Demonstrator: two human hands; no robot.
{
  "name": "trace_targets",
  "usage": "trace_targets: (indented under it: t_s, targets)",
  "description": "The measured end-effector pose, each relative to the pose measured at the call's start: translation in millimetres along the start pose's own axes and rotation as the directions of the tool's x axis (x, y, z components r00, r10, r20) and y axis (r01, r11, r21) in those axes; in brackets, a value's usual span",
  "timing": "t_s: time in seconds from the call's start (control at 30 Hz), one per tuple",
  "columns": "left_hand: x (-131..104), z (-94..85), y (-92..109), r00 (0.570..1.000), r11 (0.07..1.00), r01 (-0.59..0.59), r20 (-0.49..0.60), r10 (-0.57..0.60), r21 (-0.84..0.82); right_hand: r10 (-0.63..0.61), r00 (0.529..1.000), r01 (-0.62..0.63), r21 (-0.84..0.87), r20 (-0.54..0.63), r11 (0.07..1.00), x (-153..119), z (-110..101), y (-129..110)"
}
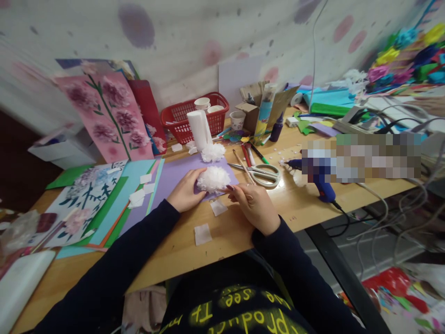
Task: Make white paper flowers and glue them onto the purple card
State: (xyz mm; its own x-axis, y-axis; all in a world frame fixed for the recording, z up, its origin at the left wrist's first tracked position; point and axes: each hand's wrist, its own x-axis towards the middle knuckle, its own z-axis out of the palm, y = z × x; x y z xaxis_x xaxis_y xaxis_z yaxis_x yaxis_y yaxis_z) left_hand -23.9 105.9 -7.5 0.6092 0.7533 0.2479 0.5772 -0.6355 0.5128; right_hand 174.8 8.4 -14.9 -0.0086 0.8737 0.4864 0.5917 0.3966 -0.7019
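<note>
A fluffy white tissue-paper flower [213, 179] rests in my left hand [187, 191], whose thumb and fingers curve round its left side. My right hand [255, 206] is closed in a pinch at the flower's lower right edge; whatever lies between its fingertips is too small to make out. Behind stands a second white tissue flower [213, 152] on a purple sheet [174, 178]. Small white tissue squares [202, 234] lie on the table in front of my hands. A thin wooden stick [243, 166] and scissors [266, 176] are just beyond my right hand.
A blue glue gun [321, 178] with a cord lies to the right. At the back are a white paper roll [200, 130], a red basket [179, 121], a paper cup [237, 120] and a dark bottle [277, 128]. Coloured sheets [114, 204] and a pink flower picture [107, 116] occupy the left.
</note>
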Motion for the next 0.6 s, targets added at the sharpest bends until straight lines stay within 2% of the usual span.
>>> trace_targets:
  t_s: [0.23, 0.37, 0.6]
  targets:
    - [0, -3.4, -12, 0.994, 0.998, -0.041, 0.107, 0.036, 0.042, -0.040, 0.998, 0.044, -0.101, 0.040, 0.994, 2, 3, -2]
    - [1, -5.1, -19, 0.987, 0.998, -0.034, 0.161, 0.026, 0.047, -0.042, 0.997, 0.048, -0.083, 0.063, 0.995, 3, 6, 1]
    - [2, -5.4, -20, 0.988, 1.000, -0.016, 0.152, 0.015, 0.004, -0.006, 0.995, 0.009, -0.032, 0.103, 0.999, 3, 2, 4]
